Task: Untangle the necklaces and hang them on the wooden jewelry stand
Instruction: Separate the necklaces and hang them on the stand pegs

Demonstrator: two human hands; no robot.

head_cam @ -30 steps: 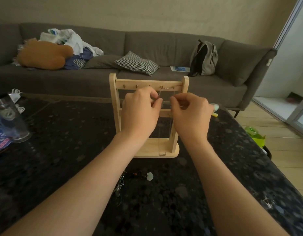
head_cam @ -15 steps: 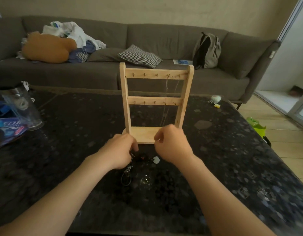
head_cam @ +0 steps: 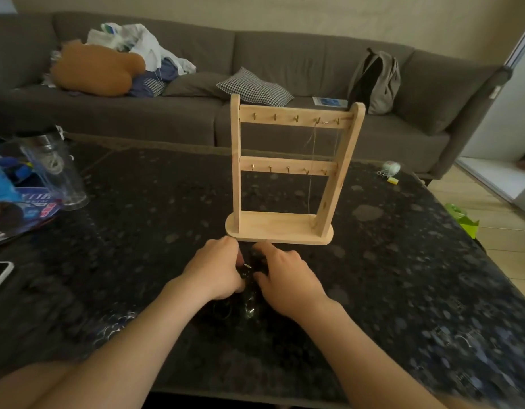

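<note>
left hand down from stand's bars since a second ago, curled fingers pinching tangled necklaces on dark table, just before wooden jewelry stand; right hand alongside, index out, grip unclear; thin chain hangs off top-right hooks as before.

Wooden stand on the table, sofa behind
Left hand and right hand lie just before its base, tangled necklaces between them.

Necklace tangle dark, blurred, half hidden
</note>
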